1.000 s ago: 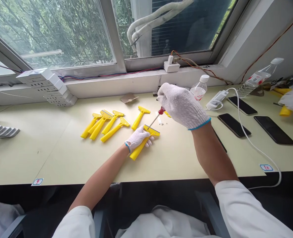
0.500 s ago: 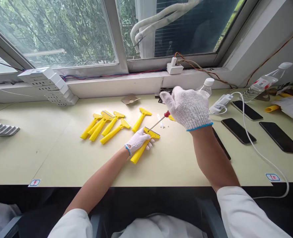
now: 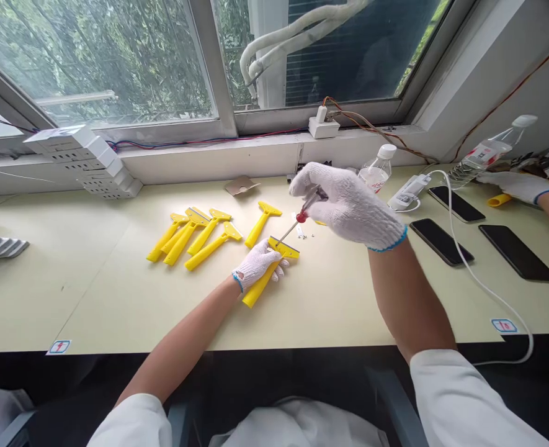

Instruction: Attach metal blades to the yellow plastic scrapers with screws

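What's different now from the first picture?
The person's right hand has turned and opened a little, so more of the screwdriver shows. Another person's gloved hand has moved left, toward the rightmost bottle. The person's hands still hold the same things: the left hand has a yellow scraper, with the screwdriver's tip at its head. The loose scrapers lie as before.

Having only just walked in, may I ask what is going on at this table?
A person in white gloves holds a yellow scraper in the left hand and a screwdriver in the right hand. The screwdriver slants down to the head of the yellow scraper; its tip is too small to judge. More scrapers lie to the left, and a co-worker's gloved hand is at the right.
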Motion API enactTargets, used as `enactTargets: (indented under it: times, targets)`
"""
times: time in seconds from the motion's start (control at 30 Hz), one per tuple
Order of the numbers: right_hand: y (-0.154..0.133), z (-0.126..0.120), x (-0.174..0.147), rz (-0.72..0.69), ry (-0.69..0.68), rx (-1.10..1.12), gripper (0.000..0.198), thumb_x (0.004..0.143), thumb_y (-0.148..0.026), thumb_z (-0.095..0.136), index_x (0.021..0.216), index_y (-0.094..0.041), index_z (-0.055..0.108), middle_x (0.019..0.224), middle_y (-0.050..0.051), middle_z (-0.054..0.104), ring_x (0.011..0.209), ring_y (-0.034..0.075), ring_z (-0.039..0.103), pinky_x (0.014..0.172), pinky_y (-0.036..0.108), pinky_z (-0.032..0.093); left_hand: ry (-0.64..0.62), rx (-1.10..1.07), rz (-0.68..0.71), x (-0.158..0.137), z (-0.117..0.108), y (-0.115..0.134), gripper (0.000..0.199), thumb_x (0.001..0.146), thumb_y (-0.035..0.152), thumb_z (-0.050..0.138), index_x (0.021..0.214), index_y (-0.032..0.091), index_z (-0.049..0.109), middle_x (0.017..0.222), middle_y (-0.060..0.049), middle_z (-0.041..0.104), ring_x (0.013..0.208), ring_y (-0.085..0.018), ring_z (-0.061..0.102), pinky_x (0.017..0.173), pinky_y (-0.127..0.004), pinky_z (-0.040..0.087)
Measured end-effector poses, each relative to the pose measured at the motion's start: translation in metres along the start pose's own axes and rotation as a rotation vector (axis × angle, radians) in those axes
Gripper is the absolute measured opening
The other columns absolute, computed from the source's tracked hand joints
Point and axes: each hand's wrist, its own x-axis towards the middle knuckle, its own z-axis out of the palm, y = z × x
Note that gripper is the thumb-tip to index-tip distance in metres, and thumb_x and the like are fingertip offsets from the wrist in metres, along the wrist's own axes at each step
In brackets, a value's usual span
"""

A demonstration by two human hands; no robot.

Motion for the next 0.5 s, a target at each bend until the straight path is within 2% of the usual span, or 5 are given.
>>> enactTargets:
  times: [0.1,0.17,0.27,0.4,0.5]
  targets:
    - [0.005,0.012,0.003,0.007,0.13,-0.131,0.017,0.104,-0.018,0.076,0.115,-0.008,0.069,0.114,0.007,0.081,0.109,0.016,0.074,0.096,0.027,0.059,0.032,-0.014,-0.013,0.0,0.001,0.001,0.026,0.093,0.023,0.069,0.115,0.02,0.055,0.1,-0.011,0.081,0.064,-0.017,0.074,0.055,-0.029,0.062]
    - [0.011,0.014,0.007,0.027,0.199,-0.187,0.015,0.107,-0.019,0.073,0.113,-0.008,0.065,0.118,0.009,0.081,0.114,0.016,0.074,0.097,0.025,0.057,0.035,-0.02,-0.013,0.0,0.001,0.003,0.025,0.093,0.022,0.069,0.115,0.02,0.055,0.099,-0.011,0.081,0.063,-0.017,0.074,0.055,-0.028,0.061]
    - [0.015,0.006,0.01,0.033,0.137,-0.095,0.006,0.107,-0.01,0.064,0.113,-0.012,0.063,0.121,0.005,0.08,0.111,0.012,0.073,0.095,0.023,0.056,0.035,-0.012,-0.01,-0.001,0.001,0.004,0.025,0.093,0.022,0.069,0.113,0.02,0.055,0.097,-0.011,0.081,0.062,-0.017,0.073,0.055,-0.028,0.061]
    - [0.011,-0.006,0.006,0.055,-0.021,0.165,0.024,0.097,0.005,0.055,0.106,-0.014,0.067,0.108,0.003,0.076,0.099,0.011,0.071,0.087,0.023,0.058,0.016,-0.016,0.004,0.0,0.0,0.001,0.025,0.094,0.025,0.069,0.114,0.02,0.055,0.099,-0.011,0.082,0.064,-0.017,0.075,0.055,-0.028,0.061]
    - [0.009,-0.002,0.007,0.068,0.019,0.237,0.024,0.09,0.006,0.062,0.1,-0.016,0.065,0.102,0.003,0.072,0.096,0.012,0.068,0.082,0.022,0.058,0.001,-0.005,0.022,0.002,-0.002,-0.003,0.027,0.094,0.028,0.071,0.115,0.021,0.055,0.099,-0.011,0.082,0.064,-0.018,0.075,0.055,-0.029,0.061]
